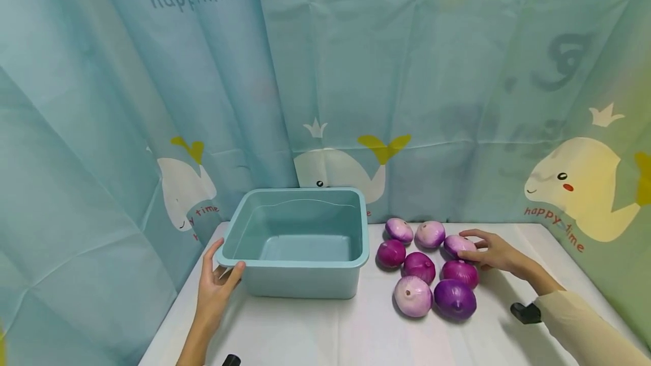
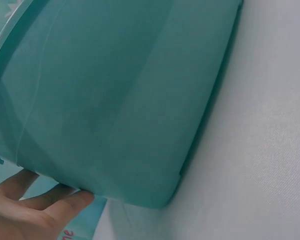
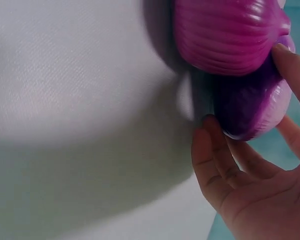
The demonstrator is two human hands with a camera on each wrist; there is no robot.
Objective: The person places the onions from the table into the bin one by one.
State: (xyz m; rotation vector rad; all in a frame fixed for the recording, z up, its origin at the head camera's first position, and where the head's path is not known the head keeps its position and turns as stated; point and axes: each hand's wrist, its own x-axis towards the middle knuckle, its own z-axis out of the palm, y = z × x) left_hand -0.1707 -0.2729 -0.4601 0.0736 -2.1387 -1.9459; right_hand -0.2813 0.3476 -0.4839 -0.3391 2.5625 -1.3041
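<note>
A pale teal plastic tub (image 1: 300,281) stands on the table, and nothing shows inside it. My left hand (image 1: 211,292) holds its near left corner, the thumb against the front and the fingers along the left side. In the left wrist view, fingertips (image 2: 82,197) touch the tub's wall (image 2: 115,100). On the right, my right hand (image 1: 500,254) grips a purple-and-white onion (image 1: 454,246) between thumb and fingers. The right wrist view shows this onion (image 3: 247,107) beside a magenta onion (image 3: 225,35); whether it is lifted I cannot tell.
Several more onions cluster right of the tub, among them a pale onion (image 1: 413,296) and a dark purple onion (image 1: 455,299) at the front. The white table (image 1: 300,332) meets a blue-green curtain (image 1: 346,72) with whale prints behind and at the sides.
</note>
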